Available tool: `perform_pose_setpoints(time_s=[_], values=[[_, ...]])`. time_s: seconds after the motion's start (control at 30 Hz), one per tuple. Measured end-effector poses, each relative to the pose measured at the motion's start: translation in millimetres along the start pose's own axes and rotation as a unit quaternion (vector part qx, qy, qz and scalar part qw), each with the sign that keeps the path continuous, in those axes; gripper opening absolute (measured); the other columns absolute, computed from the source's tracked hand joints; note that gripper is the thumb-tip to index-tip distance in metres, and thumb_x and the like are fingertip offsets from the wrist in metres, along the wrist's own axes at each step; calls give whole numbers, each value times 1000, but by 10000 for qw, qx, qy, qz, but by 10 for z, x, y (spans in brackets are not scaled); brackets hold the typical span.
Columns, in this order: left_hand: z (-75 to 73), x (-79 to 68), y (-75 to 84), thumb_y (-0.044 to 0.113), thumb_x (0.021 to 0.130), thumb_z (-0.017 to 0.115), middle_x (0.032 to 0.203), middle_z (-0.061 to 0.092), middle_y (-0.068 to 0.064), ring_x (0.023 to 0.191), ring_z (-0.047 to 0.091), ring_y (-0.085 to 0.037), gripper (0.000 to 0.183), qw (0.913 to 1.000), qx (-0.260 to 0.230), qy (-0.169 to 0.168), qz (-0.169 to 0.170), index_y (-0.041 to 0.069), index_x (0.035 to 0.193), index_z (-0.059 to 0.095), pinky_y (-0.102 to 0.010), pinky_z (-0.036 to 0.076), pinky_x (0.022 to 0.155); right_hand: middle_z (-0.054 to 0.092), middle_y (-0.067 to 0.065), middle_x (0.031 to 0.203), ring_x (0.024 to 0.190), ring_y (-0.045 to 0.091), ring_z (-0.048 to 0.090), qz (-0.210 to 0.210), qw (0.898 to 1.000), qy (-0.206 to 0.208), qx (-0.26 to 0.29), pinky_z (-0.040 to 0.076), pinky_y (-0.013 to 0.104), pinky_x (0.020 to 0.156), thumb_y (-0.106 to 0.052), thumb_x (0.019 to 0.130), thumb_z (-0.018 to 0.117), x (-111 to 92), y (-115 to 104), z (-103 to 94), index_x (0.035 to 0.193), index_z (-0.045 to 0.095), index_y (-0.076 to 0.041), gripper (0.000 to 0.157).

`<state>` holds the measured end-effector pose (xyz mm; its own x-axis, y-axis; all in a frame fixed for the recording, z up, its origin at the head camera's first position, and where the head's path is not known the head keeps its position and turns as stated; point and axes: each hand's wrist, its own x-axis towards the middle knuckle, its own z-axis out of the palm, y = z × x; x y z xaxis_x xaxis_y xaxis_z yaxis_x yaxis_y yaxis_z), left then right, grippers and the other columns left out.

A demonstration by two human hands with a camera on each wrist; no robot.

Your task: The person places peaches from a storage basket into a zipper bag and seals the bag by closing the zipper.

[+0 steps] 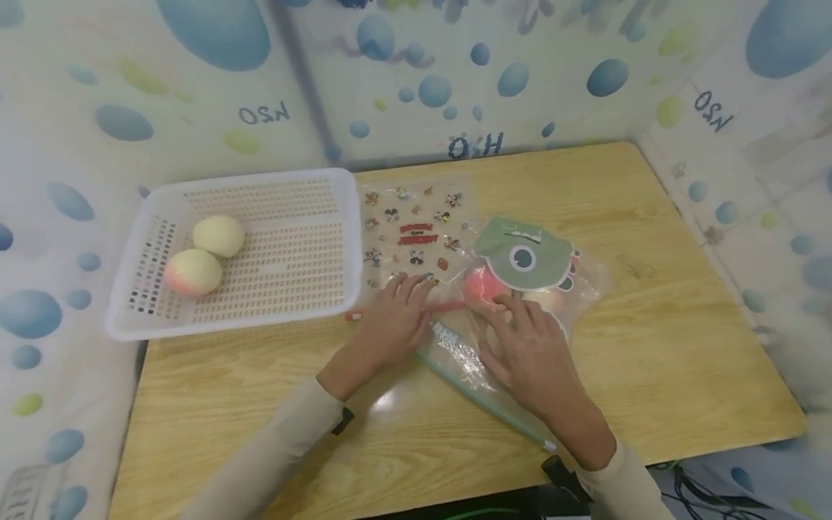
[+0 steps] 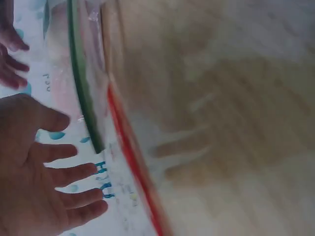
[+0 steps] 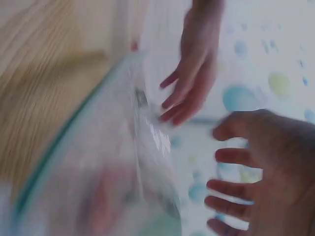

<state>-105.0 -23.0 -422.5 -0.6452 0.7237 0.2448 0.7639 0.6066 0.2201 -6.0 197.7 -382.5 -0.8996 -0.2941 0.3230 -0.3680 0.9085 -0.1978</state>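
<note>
A clear zip bag with a green cartoon monster print lies on the table, its green zip edge toward me. Inside it are a pink peach and a paler one, partly covered by the print. My right hand is over this bag, fingers spread; whether it touches cannot be told. Beside it lies a flat clear bag with small cartoon figures and a red zip edge. My left hand is above that red edge, fingers extended and holding nothing in the left wrist view.
A white plastic basket stands at the left of the wooden table, with two peaches in it. Patterned sheeting surrounds the back and sides. Black cables hang past the front right edge.
</note>
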Motion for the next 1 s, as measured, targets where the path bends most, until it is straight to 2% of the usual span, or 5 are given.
perform_pose_setpoints(time_s=[0.2, 0.3, 0.57, 0.73, 1.0], values=[[130, -147, 20, 57, 89, 34, 141, 27, -22, 128, 19, -43, 73, 9869, 135, -1416, -755, 2, 137, 32, -54, 23, 100, 29, 17, 142, 130, 35, 22, -557, 9878, -1052, -999, 21, 53, 101, -39, 77, 61, 48, -80, 249, 132, 45, -7, 66], [142, -192, 22, 66, 85, 28, 144, 19, -21, 129, 13, -45, 83, 9806, 249, -1760, -823, 3, 139, 30, -54, 23, 99, 25, 15, 144, 132, 34, 16, -564, 9835, -1304, -1117, 17, 52, 103, -40, 77, 61, 18, -55, 300, 131, 46, -3, 68], [171, -180, 20, 70, 82, 29, 144, 22, -19, 129, 16, -44, 87, 9824, 347, -1622, -864, 3, 137, 36, -53, 27, 98, 27, 15, 143, 131, 34, 19, -431, 9898, -935, -984, 17, 52, 103, -18, 75, 64, -64, 72, 292, 127, 47, 5, 60], [190, -152, 15, 70, 82, 30, 144, 22, -19, 128, 15, -45, 85, 9822, 339, -1618, -896, 4, 135, 39, -54, 27, 98, 22, 16, 145, 133, 33, 11, -188, 9838, -1285, -1236, 11, 54, 103, -1, 74, 59, -128, 183, 264, 124, 48, 8, 52], [172, -161, 10, 68, 84, 29, 144, 23, -18, 128, 17, -45, 82, 9808, 438, -1666, -915, 5, 135, 38, -53, 28, 97, 25, 16, 143, 134, 31, 11, 261, 9806, -1043, -1641, 10, 55, 103, 1, 72, 63, -46, 683, 353, 128, 44, 8, 59]])
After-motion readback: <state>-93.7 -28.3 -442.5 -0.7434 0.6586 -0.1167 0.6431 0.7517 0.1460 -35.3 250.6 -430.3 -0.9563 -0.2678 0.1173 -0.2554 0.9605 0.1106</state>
